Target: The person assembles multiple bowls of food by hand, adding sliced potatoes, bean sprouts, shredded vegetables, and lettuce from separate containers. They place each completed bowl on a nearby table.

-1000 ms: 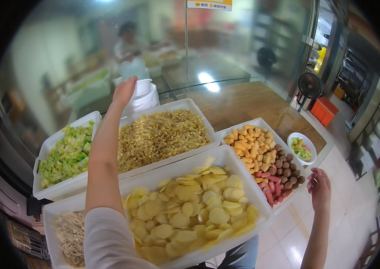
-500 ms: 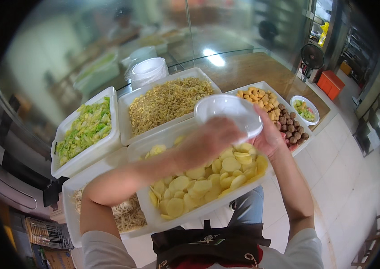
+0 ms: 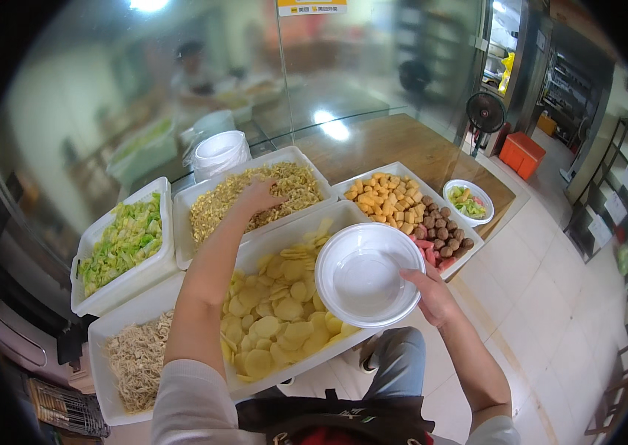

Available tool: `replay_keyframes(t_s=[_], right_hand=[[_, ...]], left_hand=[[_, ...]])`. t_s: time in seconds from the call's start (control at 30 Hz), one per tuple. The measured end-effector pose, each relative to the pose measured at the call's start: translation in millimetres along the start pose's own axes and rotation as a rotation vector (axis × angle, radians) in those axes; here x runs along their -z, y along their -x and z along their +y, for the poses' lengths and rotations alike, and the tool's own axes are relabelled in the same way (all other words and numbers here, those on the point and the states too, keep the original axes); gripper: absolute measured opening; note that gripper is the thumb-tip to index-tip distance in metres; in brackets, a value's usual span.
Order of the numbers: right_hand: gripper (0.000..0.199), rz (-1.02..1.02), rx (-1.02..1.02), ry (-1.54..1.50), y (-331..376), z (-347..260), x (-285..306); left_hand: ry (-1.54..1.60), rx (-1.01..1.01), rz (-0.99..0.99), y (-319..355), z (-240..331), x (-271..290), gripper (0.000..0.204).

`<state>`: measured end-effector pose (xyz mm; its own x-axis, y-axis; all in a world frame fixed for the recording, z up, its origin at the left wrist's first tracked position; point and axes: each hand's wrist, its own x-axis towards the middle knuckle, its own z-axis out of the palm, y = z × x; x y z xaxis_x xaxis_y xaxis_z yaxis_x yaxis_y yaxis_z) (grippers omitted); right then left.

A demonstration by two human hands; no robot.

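I see my right hand [image 3: 432, 297] holding a white plastic bowl [image 3: 370, 273] by its near rim, thumb on the inside edge and the other fingers curled under it. The bowl is empty and hangs tilted toward me above the near right corner of the tray of sliced potato [image 3: 278, 311], which I use as my landmark.

My left hand [image 3: 256, 197] reaches past the potato tray's far edge into the tray of pale yellow shredded food [image 3: 243, 196] just behind it. Its fingers are bunched together and dip into the shreds; whether they pinch any, I cannot tell.

Left of that far tray, a white tray of chopped green cabbage [image 3: 122, 241] sits on the worktop [image 3: 395, 144]. The potato tray's left end holds thin beige strands [image 3: 139, 360]. To the right of the potato tray a tray carries fried golden cubes [image 3: 386, 200], dark balls [image 3: 441, 231] and pink sausage pieces [image 3: 432, 251]. Beyond that tray stands a small bowl of green and pink bits [image 3: 468, 202]. Behind the shredded food, a stack of white bowls [image 3: 219, 152] stands against the glass screen [image 3: 373, 67].
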<state>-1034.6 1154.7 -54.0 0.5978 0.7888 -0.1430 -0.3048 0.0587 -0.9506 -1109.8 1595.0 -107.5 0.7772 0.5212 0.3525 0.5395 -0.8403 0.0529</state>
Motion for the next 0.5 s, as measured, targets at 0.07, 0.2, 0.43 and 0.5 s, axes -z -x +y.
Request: replay_keyframes(t_s=[0.07, 0.2, 0.43, 0.5], right_hand=[[0.057, -0.026, -0.001, 0.008, -5, -4, 5], [0.056, -0.038, -0.033, 0.072, -16, -16, -16], [0.053, -0.06, -0.007, 0.047, -25, 24, -49], [0.053, -0.059, -0.042, 0.057, -37, 26, -51]], left_hand=[[0.001, -0.068, -0.117, -5, 4, 15, 0.049], [0.152, -0.18, -0.197, -9, -28, 29, 0.049], [0.486, 0.093, -0.323, 33, -31, 43, 0.047], [0.443, 0.009, -0.399, 29, -9, 50, 0.048]])
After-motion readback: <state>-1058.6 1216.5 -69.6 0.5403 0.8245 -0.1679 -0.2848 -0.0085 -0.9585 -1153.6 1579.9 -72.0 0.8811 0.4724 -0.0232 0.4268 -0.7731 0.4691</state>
